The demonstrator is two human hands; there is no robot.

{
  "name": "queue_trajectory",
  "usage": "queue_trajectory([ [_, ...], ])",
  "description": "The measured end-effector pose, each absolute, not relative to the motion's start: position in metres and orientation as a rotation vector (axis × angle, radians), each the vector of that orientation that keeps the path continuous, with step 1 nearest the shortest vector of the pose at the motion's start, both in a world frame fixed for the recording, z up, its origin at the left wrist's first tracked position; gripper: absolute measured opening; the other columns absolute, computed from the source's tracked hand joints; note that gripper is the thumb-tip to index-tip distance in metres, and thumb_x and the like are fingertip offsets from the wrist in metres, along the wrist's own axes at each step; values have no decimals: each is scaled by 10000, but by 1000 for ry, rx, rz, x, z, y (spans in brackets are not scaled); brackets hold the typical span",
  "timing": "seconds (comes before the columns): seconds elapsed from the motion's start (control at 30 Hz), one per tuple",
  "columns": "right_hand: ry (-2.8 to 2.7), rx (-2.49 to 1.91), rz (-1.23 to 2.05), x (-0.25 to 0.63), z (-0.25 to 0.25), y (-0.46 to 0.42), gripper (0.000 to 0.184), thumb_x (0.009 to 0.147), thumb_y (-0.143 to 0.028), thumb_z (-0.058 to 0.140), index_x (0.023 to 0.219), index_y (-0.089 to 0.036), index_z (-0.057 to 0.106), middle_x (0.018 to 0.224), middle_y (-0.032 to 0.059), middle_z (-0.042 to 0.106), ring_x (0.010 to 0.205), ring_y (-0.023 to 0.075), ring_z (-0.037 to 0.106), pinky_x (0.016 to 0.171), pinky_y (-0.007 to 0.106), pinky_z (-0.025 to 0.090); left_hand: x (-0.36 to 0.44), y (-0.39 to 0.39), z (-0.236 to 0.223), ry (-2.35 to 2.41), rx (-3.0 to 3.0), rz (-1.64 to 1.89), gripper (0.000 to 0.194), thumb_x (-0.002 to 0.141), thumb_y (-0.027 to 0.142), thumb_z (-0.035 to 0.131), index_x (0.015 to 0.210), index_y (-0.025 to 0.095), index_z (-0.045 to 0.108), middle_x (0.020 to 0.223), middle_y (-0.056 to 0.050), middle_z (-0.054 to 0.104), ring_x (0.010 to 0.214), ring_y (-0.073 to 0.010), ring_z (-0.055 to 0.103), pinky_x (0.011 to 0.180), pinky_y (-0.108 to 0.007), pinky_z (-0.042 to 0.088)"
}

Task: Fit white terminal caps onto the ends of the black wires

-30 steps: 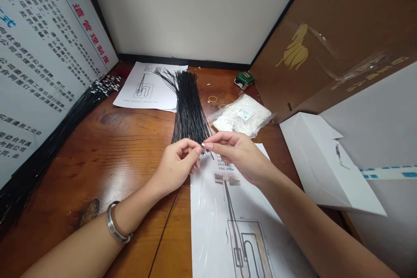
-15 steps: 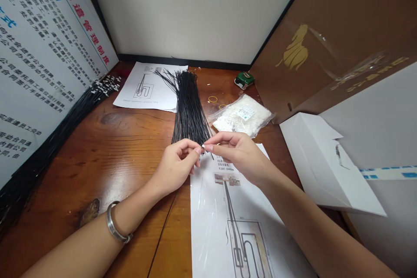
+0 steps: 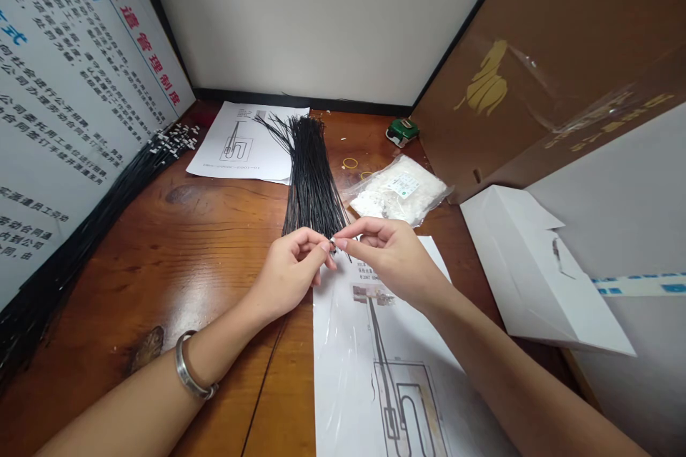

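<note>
At the near end of a bundle of thin black wires (image 3: 311, 178), my two hands meet fingertip to fingertip. My left hand (image 3: 292, 268), with a metal bangle at the wrist, pinches a black wire end between thumb and index finger. Between the thumb and index finger of my right hand (image 3: 399, 253) is a tiny white connector (image 3: 333, 240), right against the wire end. Fingertips partly cover both, so I cannot tell whether the wire sits inside the connector. Beneath my hands lies a printed drawing sheet (image 3: 348, 371).
A clear bag of small white pieces (image 3: 404, 189) lies beyond my right hand, with a green tape measure (image 3: 401, 132) and yellow rubber bands (image 3: 350, 163) behind. Black wires with white ends (image 3: 133, 164) lie along the left board. A white box (image 3: 541, 271) stands right.
My hands stay in nearly the same place. The fingers have shifted slightly, and more of the white connector shows between the fingertips.
</note>
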State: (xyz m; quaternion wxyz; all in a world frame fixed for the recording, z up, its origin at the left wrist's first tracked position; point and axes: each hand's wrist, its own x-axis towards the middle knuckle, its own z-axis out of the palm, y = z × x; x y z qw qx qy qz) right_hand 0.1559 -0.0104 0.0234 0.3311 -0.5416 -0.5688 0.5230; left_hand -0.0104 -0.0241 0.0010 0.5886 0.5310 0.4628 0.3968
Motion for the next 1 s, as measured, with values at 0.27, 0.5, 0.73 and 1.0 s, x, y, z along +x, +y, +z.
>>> queue_trajectory([
  [0.27,-1535,-1462,1260,153,22,-13,137,763,-330,676,737,-196,674,394,-83,330,369,60,249,385,238,136,-9,-23,1,1105,1223,947,175,849,303,558,765,150,573,685,-15,641,462,-66,485,459,-207,391],
  [0.5,-1551,-1468,1284,153,23,-13,148,772,-328,662,728,-187,675,384,-87,317,356,54,230,384,241,113,-9,-23,-1,1069,1233,948,171,854,298,562,775,146,566,699,-7,632,475,-60,494,474,-200,401],
  [0.73,-1543,-1475,1271,154,21,-11,156,757,-341,672,728,-190,696,405,-80,313,385,61,224,405,244,119,-9,-23,-1,1082,1220,962,167,856,297,571,799,140,585,712,-7,629,480,-57,510,483,-199,420],
  [1.0,-1513,-1483,1222,154,19,-12,147,733,-317,681,708,-173,695,408,-85,317,387,53,230,408,237,133,-8,-22,-3,1093,1174,982,140,836,271,595,820,133,576,740,-17,650,485,-63,543,479,-196,436],
])
